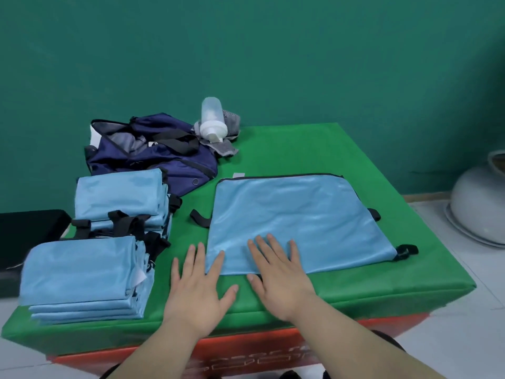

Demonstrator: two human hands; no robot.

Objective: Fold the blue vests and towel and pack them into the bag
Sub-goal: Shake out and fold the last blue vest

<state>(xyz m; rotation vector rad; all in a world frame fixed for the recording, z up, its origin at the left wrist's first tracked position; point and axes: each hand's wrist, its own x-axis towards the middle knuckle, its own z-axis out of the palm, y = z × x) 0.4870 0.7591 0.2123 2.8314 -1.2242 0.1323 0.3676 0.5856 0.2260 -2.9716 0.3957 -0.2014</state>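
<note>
A light blue vest [297,217] with black straps lies flat in the middle of the green table [355,149]. My left hand [199,283] lies flat at the vest's near left corner, fingers straight. My right hand [276,269] presses flat on the vest's near edge. Two stacks of folded blue vests sit to the left: a near stack [82,274] and a farther stack [120,198]. The open navy bag [153,151] lies behind them at the back left.
A white plastic bottle [211,119] rests on a grey cloth [224,143] behind the bag. A black object [30,236] stands left of the table. A white ceramic pot [481,203] sits on the floor at the right. A green wall stands behind.
</note>
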